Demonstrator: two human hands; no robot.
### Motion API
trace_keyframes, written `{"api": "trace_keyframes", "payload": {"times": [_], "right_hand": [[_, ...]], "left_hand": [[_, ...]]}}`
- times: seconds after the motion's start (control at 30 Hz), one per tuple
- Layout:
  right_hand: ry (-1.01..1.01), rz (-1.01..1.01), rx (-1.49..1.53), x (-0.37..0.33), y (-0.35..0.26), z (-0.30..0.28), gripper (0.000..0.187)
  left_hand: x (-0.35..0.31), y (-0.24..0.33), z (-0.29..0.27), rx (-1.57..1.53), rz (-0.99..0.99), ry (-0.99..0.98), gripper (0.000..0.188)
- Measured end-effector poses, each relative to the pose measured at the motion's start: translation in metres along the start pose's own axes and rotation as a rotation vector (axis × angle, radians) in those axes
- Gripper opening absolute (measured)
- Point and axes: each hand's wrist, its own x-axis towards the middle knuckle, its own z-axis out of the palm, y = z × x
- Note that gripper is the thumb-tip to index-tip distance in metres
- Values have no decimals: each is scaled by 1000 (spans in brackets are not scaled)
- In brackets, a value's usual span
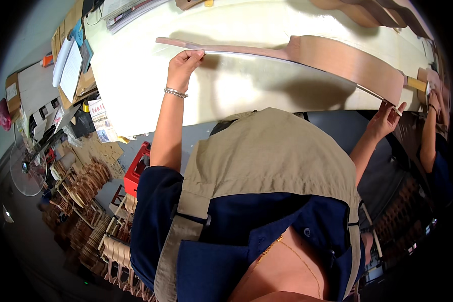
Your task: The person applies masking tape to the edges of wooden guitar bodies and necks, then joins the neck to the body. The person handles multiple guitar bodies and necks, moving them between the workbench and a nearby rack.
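Note:
An unfinished wooden guitar (355,58) rests on its side on the pale worktable, its neck (246,49) pointing left. Along the face turned toward me runs a thin pale straight strip (246,56), from the neck toward the far end of the body. My left hand (183,65) pinches the strip's left end against the neck, thumb and fingertips closed. Near the body's lower right corner, my right hand (383,121) holds the strip's other end between its fingers; some of these fingers are stretched out. Shadow hides the middle of the strip under the body.
Other wooden instrument bodies (357,11) lie at the table's back right. At the right edge, another person's arm (429,133) reaches to a wooden piece. Papers (131,14) are stacked at the back left. A red case (137,168), a fan (27,166) and racks of wooden parts (88,189) stand left.

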Motion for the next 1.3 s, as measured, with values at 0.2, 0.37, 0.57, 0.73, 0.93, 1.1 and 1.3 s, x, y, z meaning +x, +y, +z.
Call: {"api": "trace_keyframes", "payload": {"times": [0.2, 0.37, 0.57, 0.73, 0.93, 1.1, 1.3], "right_hand": [[15, -46, 36, 1, 9, -9, 55], [33, -37, 17, 0, 12, -2, 55], [64, -67, 108, -1, 18, 2, 54], [80, -38, 53, -2, 16, 7, 51], [97, -44, 146, -1, 18, 7, 55], [71, -52, 208, -1, 17, 7, 58], [109, -56, 193, -2, 15, 12, 60]], "left_hand": [[-12, -14, 15, 450, 536, 457, 13], [-21, -29, 25, 1180, 1079, 503, 23], [-14, -40, 23, 1383, 1183, 541, 38], [-18, -40, 32, 1371, 1156, 508, 45], [-31, -29, 83, 1375, 1228, 313, 47], [-37, -30, 145, 1229, 1338, 133, 44], [-34, -33, 160, 1224, 1440, 106, 32]]}}
